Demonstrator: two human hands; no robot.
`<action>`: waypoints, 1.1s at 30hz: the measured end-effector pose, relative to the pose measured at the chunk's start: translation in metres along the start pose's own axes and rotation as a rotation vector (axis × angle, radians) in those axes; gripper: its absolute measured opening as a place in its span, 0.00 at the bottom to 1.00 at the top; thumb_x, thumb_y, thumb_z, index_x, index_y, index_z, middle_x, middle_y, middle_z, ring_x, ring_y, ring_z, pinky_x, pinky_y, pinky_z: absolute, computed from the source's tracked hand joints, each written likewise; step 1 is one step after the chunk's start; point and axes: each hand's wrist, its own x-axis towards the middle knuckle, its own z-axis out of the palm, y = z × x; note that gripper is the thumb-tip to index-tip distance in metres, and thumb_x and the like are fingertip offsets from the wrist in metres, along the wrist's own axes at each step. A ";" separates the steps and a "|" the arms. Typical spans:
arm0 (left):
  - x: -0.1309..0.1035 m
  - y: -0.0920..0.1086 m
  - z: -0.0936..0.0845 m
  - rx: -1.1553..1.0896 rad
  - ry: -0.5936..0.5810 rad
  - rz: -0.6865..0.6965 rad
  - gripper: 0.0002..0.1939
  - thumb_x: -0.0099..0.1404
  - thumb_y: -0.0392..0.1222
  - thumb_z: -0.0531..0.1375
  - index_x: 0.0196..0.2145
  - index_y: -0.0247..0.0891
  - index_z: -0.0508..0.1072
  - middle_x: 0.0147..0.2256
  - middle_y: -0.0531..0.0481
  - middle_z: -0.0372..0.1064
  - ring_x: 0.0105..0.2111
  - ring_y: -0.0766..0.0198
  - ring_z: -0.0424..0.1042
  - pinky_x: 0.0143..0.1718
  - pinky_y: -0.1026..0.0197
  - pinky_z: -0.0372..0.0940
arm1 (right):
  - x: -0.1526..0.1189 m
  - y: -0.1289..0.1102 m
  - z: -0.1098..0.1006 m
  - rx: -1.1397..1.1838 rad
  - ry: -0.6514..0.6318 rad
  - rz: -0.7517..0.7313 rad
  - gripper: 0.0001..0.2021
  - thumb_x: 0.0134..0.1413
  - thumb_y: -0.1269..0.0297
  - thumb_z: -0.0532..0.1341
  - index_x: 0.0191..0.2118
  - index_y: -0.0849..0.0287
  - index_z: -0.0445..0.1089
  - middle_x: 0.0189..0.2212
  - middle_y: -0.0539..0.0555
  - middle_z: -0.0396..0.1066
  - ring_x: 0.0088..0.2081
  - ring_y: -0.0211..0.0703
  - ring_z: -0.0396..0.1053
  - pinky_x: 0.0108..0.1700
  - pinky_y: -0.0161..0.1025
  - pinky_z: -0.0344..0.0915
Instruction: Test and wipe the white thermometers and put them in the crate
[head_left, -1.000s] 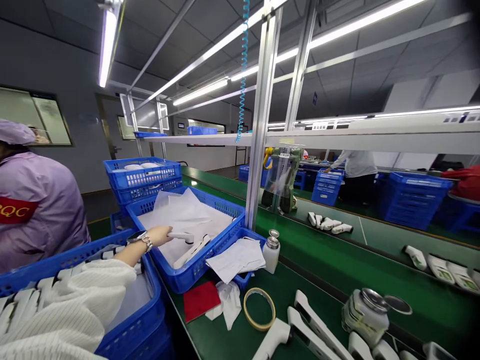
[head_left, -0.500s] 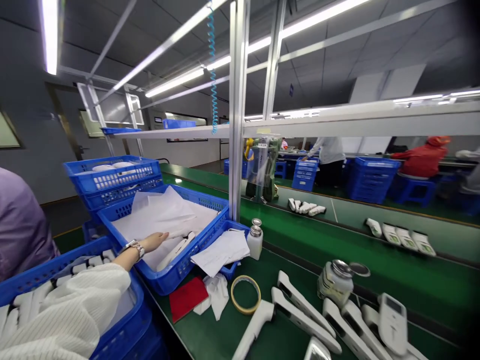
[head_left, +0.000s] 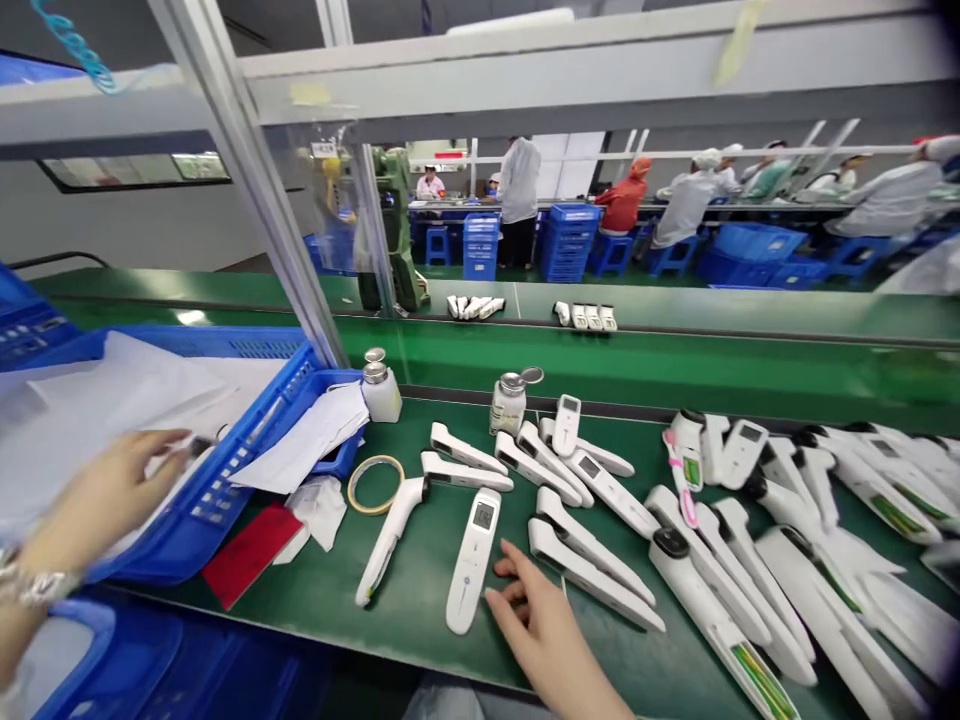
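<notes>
My left hand, with a metal watch at the wrist, reaches over the near side of a blue basket lined with white sheets. Its thumb and fingers close around a mostly hidden white thermometer, whose dark end shows past the fingertips. My right hand is low over the green bench, fingers loosely bent and apart, with nothing in them. Just left of its fingertips lies a white handheld thermometer, its small display facing up. Another thermometer rests on its side farther left.
Several more thermometers cover the bench to the right, some with green battery bays exposed. A tape roll, a red sheet, a white bottle and a glass jar stand or lie nearby. A metal post rises behind the basket.
The view has swung right and downward. My left hand, earlier stretched out over the basket, now grips a thermometer there. My right hand has come into view beside the thermometer on the bench.
</notes>
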 end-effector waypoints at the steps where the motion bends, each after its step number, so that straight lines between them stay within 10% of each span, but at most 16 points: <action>1: -0.011 0.017 0.008 -0.040 -0.025 0.039 0.25 0.61 0.60 0.47 0.42 0.39 0.69 0.38 0.48 0.72 0.41 0.49 0.70 0.44 0.44 0.64 | 0.002 -0.003 0.003 -0.031 0.012 -0.018 0.26 0.54 0.60 0.52 0.57 0.64 0.57 0.42 0.62 0.68 0.32 0.47 0.69 0.33 0.44 0.67; 4: -0.059 0.072 0.061 -0.165 -0.159 0.188 0.27 0.57 0.58 0.54 0.51 0.42 0.66 0.52 0.48 0.66 0.52 0.51 0.64 0.55 0.49 0.57 | 0.007 -0.013 0.011 -0.118 0.047 -0.039 0.30 0.52 0.60 0.54 0.60 0.65 0.54 0.42 0.63 0.67 0.34 0.53 0.67 0.37 0.52 0.64; 7: -0.098 0.117 0.124 -0.332 -0.180 0.112 0.39 0.53 0.54 0.59 0.56 0.24 0.59 0.60 0.26 0.49 0.60 0.38 0.49 0.58 0.39 0.48 | 0.019 -0.024 0.021 -0.150 0.097 -0.021 0.41 0.47 0.60 0.59 0.64 0.69 0.43 0.48 0.71 0.63 0.45 0.70 0.62 0.42 0.61 0.58; 10: -0.117 0.145 0.157 -0.413 -0.193 0.097 0.29 0.60 0.45 0.52 0.56 0.25 0.60 0.61 0.28 0.47 0.61 0.42 0.47 0.58 0.40 0.47 | 0.031 -0.028 0.030 -0.088 0.104 -0.015 0.44 0.42 0.66 0.61 0.65 0.69 0.42 0.49 0.72 0.62 0.49 0.74 0.59 0.44 0.64 0.55; 14: -0.135 0.166 0.155 -0.566 -0.213 0.036 0.26 0.63 0.44 0.49 0.58 0.32 0.58 0.57 0.34 0.58 0.58 0.48 0.56 0.56 0.43 0.53 | 0.029 -0.019 0.030 0.176 0.047 0.003 0.42 0.42 0.70 0.60 0.64 0.67 0.43 0.42 0.63 0.70 0.39 0.57 0.69 0.43 0.54 0.61; 18: -0.151 0.187 0.148 -0.768 -0.286 -0.129 0.31 0.65 0.49 0.48 0.61 0.30 0.51 0.45 0.36 0.69 0.39 0.55 0.72 0.40 0.51 0.67 | 0.009 -0.010 0.026 0.547 -0.012 -0.001 0.19 0.47 0.66 0.57 0.48 0.60 0.64 0.34 0.53 0.73 0.35 0.45 0.70 0.39 0.40 0.67; 23: -0.153 0.215 0.156 -0.996 -0.406 -0.184 0.23 0.53 0.42 0.62 0.49 0.38 0.70 0.47 0.43 0.69 0.44 0.55 0.70 0.47 0.55 0.63 | -0.003 -0.004 0.019 0.844 0.043 0.037 0.16 0.45 0.68 0.60 0.44 0.57 0.66 0.39 0.51 0.73 0.40 0.46 0.70 0.42 0.40 0.66; 27: -0.155 0.229 0.155 -1.209 -0.450 -0.343 0.29 0.53 0.43 0.62 0.53 0.38 0.66 0.47 0.42 0.69 0.44 0.56 0.69 0.46 0.56 0.63 | -0.011 0.002 0.010 1.004 0.068 0.079 0.17 0.44 0.67 0.63 0.44 0.57 0.68 0.34 0.50 0.73 0.35 0.43 0.69 0.39 0.38 0.65; 33: -0.173 0.251 0.118 -1.461 -0.583 -0.593 0.28 0.60 0.49 0.57 0.55 0.34 0.62 0.28 0.50 0.67 0.22 0.69 0.64 0.22 0.67 0.59 | -0.044 0.005 -0.014 1.170 0.171 0.150 0.18 0.52 0.57 0.61 0.48 0.58 0.66 0.27 0.48 0.69 0.25 0.35 0.61 0.26 0.31 0.58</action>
